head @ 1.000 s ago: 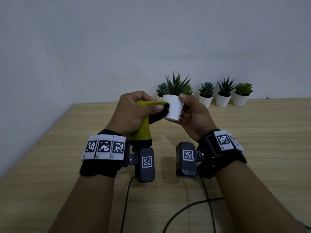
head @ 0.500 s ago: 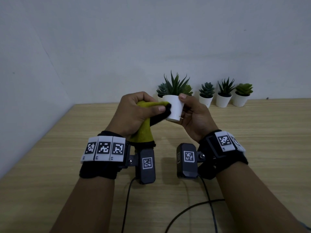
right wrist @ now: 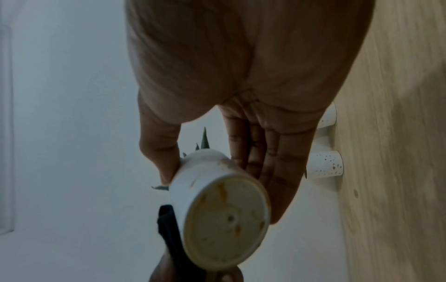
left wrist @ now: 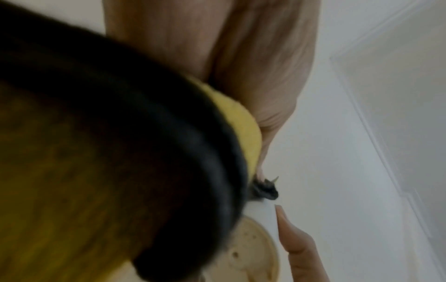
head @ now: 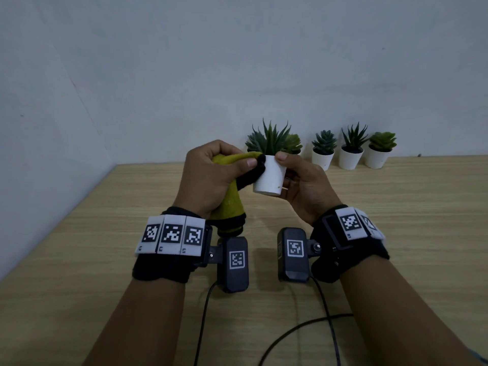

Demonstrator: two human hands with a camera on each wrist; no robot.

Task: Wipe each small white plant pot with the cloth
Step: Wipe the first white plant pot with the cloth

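My right hand (head: 298, 178) holds a small white plant pot (head: 270, 177) with a spiky green plant above the table, thumb on the rim and fingers behind its side. My left hand (head: 211, 175) grips a yellow-green cloth with a black edge (head: 229, 196) and presses that edge against the pot's left side. In the right wrist view the pot's stained base (right wrist: 224, 223) faces the camera, with the black cloth edge (right wrist: 169, 229) beside it. The cloth (left wrist: 96, 181) fills most of the left wrist view.
Three more white pots with plants (head: 350, 155) stand in a row against the wall at the back right, and others show partly behind the held pot. Black cables (head: 303, 328) lie on the wooden table (head: 409, 220) near me.
Both hands have risen slightly with the pot and cloth. The cloth's black edge has slid up the pot's left side toward the rim.
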